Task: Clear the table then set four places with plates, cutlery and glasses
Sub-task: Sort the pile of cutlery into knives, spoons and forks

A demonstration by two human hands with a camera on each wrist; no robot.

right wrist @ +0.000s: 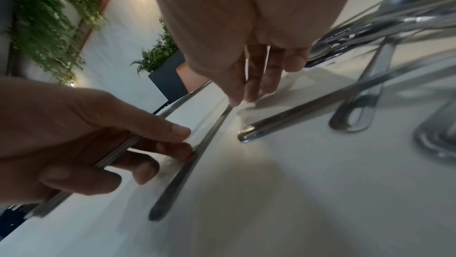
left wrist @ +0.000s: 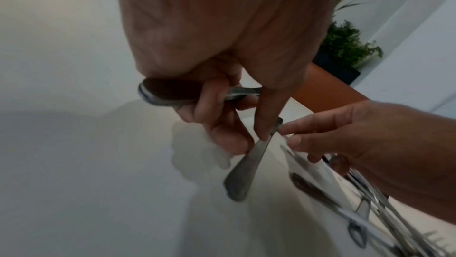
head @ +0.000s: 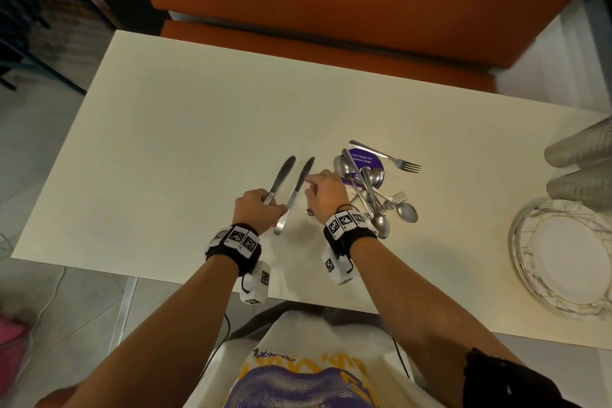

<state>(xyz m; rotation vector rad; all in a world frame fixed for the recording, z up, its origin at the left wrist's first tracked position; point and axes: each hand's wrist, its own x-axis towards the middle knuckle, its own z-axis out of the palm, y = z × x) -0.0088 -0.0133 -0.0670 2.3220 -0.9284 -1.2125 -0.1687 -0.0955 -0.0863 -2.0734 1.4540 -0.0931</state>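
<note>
The left hand (head: 256,207) is curled around the handle of one knife (head: 281,177), while its fingertips touch a second knife (head: 296,190) lying on the table (head: 165,142) just beside it. The right hand (head: 326,194) hovers with relaxed, empty fingers near that second blade. At three o'clock from the hands sits the tangled cutlery pile (head: 374,189); plates (head: 563,255) and glasses (head: 583,162) wait farther that way. Risk: gathering both knives in one hand may let the smooth handles slip and clatter.
</note>
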